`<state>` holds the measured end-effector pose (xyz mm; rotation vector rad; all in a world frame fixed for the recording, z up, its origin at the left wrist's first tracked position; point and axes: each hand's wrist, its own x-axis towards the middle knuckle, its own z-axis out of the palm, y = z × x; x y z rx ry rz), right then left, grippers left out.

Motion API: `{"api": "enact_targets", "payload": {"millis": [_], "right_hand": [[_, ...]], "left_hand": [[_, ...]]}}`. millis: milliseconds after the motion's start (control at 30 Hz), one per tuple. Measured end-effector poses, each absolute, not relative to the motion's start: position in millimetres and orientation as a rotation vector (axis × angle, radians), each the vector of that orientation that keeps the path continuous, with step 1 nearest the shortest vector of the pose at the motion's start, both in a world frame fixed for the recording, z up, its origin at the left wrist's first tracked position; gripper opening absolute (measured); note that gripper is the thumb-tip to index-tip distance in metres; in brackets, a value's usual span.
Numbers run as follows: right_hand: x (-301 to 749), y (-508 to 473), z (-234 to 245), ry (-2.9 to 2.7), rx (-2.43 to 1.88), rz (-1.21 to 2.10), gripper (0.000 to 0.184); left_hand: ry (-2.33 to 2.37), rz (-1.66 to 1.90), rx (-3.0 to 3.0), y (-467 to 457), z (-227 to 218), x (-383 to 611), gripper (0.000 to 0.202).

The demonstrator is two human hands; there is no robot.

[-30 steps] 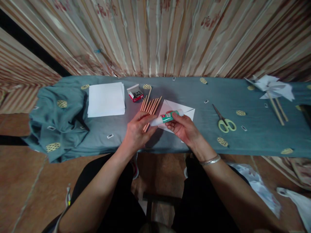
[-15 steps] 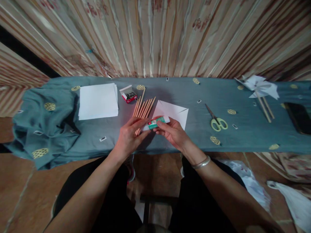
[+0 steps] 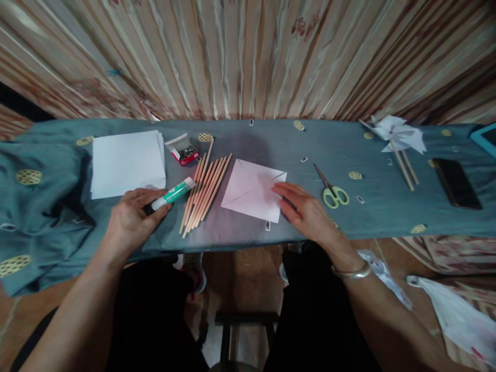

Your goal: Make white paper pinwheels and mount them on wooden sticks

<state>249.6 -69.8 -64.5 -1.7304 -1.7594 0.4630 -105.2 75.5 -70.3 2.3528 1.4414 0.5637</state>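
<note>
My left hand (image 3: 135, 217) is closed on one end of a green and white glue stick (image 3: 174, 193), between the paper stack and the sticks. Fingers apart, my right hand (image 3: 300, 209) reaches over the right edge of a square white sheet of paper (image 3: 250, 191); the fingertips seem to touch it. That sheet has slits running in from its corners. Left of it lies a bundle of thin wooden sticks (image 3: 205, 194). Green-handled scissors (image 3: 331, 194) rest to the right of my right hand.
A stack of white paper (image 3: 126, 163) and an open red box of small metal pieces (image 3: 185, 152) stand at the left. Paper pinwheels on sticks (image 3: 399, 137), a black phone (image 3: 457, 183) and a blue-edged object (image 3: 486, 138) lie at the right on the cloth-covered table (image 3: 279, 139).
My hands have moved apart. The left has carried the glue stick leftward past the sticks, while the right has let go of it and come to the square sheet. The view has shifted right.
</note>
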Motion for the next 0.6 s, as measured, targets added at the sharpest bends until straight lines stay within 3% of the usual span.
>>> {"api": "enact_targets", "payload": {"millis": [133, 233, 333, 600], "right_hand": [[244, -76, -73, -1.932, -1.711, 0.461, 0.042], [241, -77, -74, -1.961, -1.718, 0.430, 0.041], [240, -78, -72, -1.959, -1.742, 0.416, 0.042], [246, -80, -69, -1.963, -1.761, 0.548, 0.046]], "left_hand": [[1.345, 0.770, 2.570, 59, -60, -82, 0.051], [0.952, 0.855, 2.703, 34, -59, -38, 0.042], [0.579, 0.685, 2.684, 14, -69, 8, 0.032], [0.576, 0.536, 2.669, 19, -79, 44, 0.026]]}}
